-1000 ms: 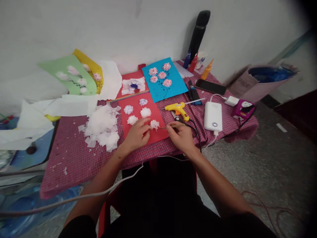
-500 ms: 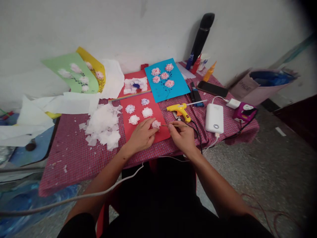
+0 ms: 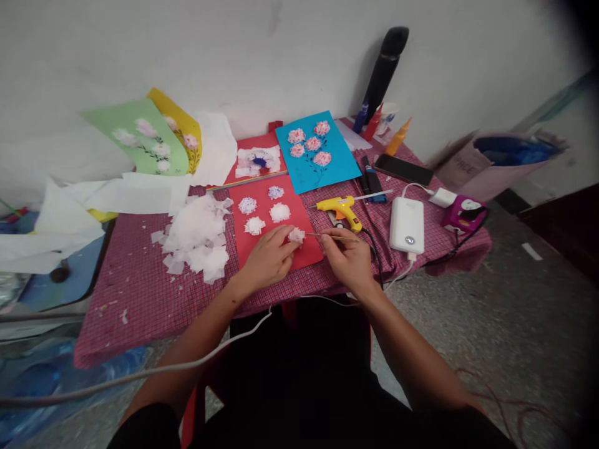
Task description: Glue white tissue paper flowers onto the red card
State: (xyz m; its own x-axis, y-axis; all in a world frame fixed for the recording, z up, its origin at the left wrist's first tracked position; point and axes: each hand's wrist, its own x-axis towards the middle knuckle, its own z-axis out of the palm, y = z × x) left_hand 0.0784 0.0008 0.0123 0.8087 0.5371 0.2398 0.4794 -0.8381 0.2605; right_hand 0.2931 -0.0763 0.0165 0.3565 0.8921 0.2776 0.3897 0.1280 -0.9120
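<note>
Left hand (image 3: 269, 262): my fingers (image 3: 286, 238) rest against the tissue flower (image 3: 296, 235); clamped or not, I can't tell.
Right hand (image 3: 344, 262): pinched on a thin stick (image 3: 334, 236).
Flower: at my left fingertips, on red card (image 3: 309, 252), stick tip beside it.

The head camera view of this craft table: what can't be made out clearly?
In the head view:
- Part of the tissue flower: hidden by the left hand.
- The far end of the thin stick: hidden by the right hand.
- The lettering on the paper bag: blurred.
- The red chair: cut off by the bottom edge.
</note>
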